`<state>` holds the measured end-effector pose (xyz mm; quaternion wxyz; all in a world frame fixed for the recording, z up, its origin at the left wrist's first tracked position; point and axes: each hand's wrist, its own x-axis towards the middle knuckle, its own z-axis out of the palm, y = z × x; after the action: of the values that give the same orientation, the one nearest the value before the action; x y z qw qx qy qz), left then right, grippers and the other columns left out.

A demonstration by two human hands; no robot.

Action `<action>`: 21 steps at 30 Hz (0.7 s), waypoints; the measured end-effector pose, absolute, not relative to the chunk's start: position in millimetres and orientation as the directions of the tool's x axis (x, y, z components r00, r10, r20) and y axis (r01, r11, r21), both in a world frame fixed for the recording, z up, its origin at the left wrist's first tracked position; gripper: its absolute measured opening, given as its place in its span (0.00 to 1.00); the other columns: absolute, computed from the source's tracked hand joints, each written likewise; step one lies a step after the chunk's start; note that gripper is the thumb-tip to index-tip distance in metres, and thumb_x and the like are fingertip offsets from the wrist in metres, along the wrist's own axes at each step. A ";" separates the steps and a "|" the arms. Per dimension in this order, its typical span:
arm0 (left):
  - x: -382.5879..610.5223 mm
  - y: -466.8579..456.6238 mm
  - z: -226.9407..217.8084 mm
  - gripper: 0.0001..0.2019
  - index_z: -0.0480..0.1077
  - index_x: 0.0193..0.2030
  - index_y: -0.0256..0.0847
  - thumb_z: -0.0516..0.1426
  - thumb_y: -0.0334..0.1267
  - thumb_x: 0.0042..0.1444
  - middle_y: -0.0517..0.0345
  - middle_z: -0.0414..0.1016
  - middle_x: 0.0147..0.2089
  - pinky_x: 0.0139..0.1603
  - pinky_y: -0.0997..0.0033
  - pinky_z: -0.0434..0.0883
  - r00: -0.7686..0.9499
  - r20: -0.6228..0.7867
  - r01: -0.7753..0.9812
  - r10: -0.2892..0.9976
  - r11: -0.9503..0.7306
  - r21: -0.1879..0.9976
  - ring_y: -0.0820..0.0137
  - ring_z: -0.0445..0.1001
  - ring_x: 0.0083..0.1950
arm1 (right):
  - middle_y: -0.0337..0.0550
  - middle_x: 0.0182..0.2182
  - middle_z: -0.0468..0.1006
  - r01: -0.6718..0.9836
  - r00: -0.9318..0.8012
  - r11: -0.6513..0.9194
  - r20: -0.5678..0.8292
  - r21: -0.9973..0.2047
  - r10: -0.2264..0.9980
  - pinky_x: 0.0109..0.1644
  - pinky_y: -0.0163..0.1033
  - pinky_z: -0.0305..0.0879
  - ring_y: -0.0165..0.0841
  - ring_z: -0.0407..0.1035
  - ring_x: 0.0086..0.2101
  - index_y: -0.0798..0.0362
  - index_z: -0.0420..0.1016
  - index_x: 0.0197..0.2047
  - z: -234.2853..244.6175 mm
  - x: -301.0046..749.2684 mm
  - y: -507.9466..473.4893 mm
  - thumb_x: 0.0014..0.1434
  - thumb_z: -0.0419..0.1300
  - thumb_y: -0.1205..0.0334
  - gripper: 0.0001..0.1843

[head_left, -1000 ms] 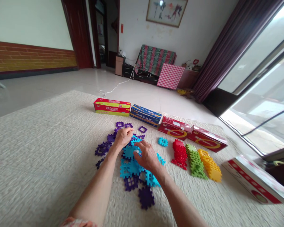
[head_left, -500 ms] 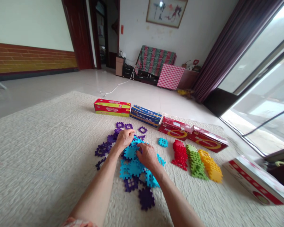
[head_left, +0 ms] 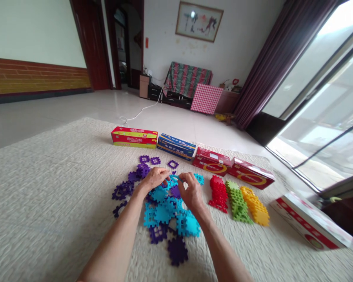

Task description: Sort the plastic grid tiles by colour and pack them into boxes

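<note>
Both my hands are over a loose pile of notched plastic building tiles. A light-blue building tile (head_left: 174, 178) spans the gap between my fingertips, partly hidden by them. My left hand (head_left: 156, 178) is closed on its left side, and my right hand (head_left: 191, 191) pinches the right side. Below lie more light-blue tiles (head_left: 164, 211), some solid and some with window-like openings. Purple tiles (head_left: 122, 190) spread to the left, and a dark purple one (head_left: 177, 250) lies nearest me. Another blue tile (head_left: 199, 179) shows just beyond my right hand.
Overlapping rows of red tiles (head_left: 218, 194), green tiles (head_left: 239, 203) and yellow tiles (head_left: 255, 206) lie to the right. Behind stand a red-and-yellow box (head_left: 134, 138), a blue box (head_left: 175, 147) and two dark red boxes (head_left: 212, 161). A white-and-red box (head_left: 310, 221) sits far right on the cream rug (head_left: 61, 188).
My hands have come level with each other, and a blue tile now shows between them. My right hand has moved up and away from the pile's middle, uncovering a purple tile. The view has shifted slightly.
</note>
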<state>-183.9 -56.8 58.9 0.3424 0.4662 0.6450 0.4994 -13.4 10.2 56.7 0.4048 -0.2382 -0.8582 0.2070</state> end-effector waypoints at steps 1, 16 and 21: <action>-182.6 -56.0 57.6 0.14 0.75 0.30 0.39 0.55 0.48 0.54 0.59 0.77 0.26 0.26 0.75 0.67 -0.319 -0.017 0.175 0.948 0.076 0.982 0.71 0.74 0.25 | 0.42 0.34 0.72 0.238 -0.568 0.817 0.607 -0.526 0.556 0.42 0.37 0.65 0.32 0.69 0.36 0.51 0.70 0.39 55.3 -12.5 8.4 0.58 0.52 0.68 0.08; -179.1 -52.1 50.9 0.18 0.74 0.43 0.36 0.61 0.36 0.42 0.64 0.71 0.26 0.26 0.76 0.60 -0.229 -0.070 -0.007 0.971 0.070 0.998 0.77 0.65 0.24 | 0.47 0.50 0.71 0.255 -0.813 0.904 0.431 -0.342 0.392 0.54 0.49 0.59 0.41 0.64 0.51 0.49 0.65 0.53 66.2 4.2 2.5 0.51 0.60 0.69 0.25; -176.2 -52.2 51.3 0.19 0.74 0.45 0.38 0.60 0.35 0.43 0.65 0.70 0.24 0.24 0.77 0.57 -0.171 -0.063 0.025 0.983 0.068 0.997 0.77 0.63 0.22 | 0.47 0.50 0.70 0.258 -0.845 0.881 0.349 -0.396 0.404 0.54 0.47 0.59 0.40 0.64 0.51 0.49 0.64 0.53 71.7 4.7 -3.3 0.50 0.61 0.68 0.26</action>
<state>-176.2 -52.2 51.3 0.4639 0.4463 0.5648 0.5163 4.7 -3.3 71.7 0.2160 -0.1751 -0.9455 0.1695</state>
